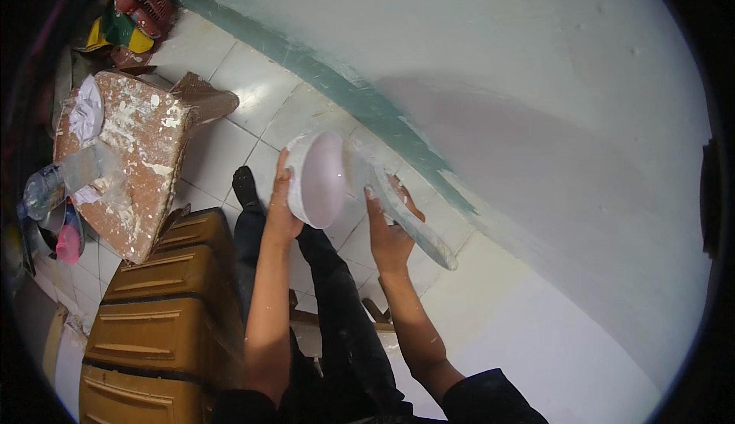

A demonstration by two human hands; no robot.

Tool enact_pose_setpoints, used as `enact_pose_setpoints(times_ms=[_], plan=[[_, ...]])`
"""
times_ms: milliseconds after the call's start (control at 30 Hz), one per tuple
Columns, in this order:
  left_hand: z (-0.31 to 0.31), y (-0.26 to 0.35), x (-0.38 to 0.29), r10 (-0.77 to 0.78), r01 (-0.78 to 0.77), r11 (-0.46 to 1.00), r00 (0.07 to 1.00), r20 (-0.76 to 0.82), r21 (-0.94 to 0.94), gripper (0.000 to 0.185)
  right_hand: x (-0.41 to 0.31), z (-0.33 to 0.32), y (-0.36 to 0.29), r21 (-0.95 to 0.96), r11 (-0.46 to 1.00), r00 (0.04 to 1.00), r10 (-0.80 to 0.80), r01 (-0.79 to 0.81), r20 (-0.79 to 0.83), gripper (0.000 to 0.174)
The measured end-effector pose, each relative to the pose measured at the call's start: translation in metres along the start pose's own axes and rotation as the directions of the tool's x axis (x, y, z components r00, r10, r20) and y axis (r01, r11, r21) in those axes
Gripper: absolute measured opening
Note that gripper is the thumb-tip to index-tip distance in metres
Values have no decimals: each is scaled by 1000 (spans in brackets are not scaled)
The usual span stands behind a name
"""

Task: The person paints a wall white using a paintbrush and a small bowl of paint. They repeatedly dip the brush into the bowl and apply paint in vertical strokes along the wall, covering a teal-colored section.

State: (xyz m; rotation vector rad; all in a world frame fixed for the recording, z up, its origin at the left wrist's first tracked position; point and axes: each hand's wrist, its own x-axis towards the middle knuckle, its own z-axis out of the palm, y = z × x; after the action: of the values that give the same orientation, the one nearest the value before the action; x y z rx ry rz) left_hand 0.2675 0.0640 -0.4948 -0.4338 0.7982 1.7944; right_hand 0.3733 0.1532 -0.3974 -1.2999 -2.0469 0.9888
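My left hand grips the outside of a white bowl, its pinkish-white inside turned to the right. In my right hand is a putty knife with a long, grey-smeared handle slanting down to the right. The flat blade, pale and partly blurred, lies just beside the bowl's rim; I cannot tell whether it touches. Both hands are in front of a wall coated white and pale grey, with a green band along its foot.
A brown table splattered with white stands at the left, bearing crumpled white material and a plastic bottle. Below it is a brown plastic drawer unit. A red basket sits in the far corner. Wooden bars show near my legs.
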Motion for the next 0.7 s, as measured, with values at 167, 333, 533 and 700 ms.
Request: enact_pose_setpoints(times_ms=[167, 333, 533, 700], plan=[[-32, 11, 6, 43, -43, 999, 999, 12, -24, 65, 48, -15, 33, -291, 941, 974, -207, 174, -88, 19], [-56, 12, -10, 46, -50, 996, 997, -61, -74, 61, 91, -41, 41, -228, 950, 914, -277, 214, -297, 22], [-88, 14, -40, 24, -40, 997, 972, -232, -66, 54, 76, -56, -47, -326, 829, 622, -557, 454, -551, 26], [-98, 16, -44, 21, -34, 999, 958, -287, -39, 55, 102, -20, 46, -607, 685, 588, -702, 404, -401, 29]])
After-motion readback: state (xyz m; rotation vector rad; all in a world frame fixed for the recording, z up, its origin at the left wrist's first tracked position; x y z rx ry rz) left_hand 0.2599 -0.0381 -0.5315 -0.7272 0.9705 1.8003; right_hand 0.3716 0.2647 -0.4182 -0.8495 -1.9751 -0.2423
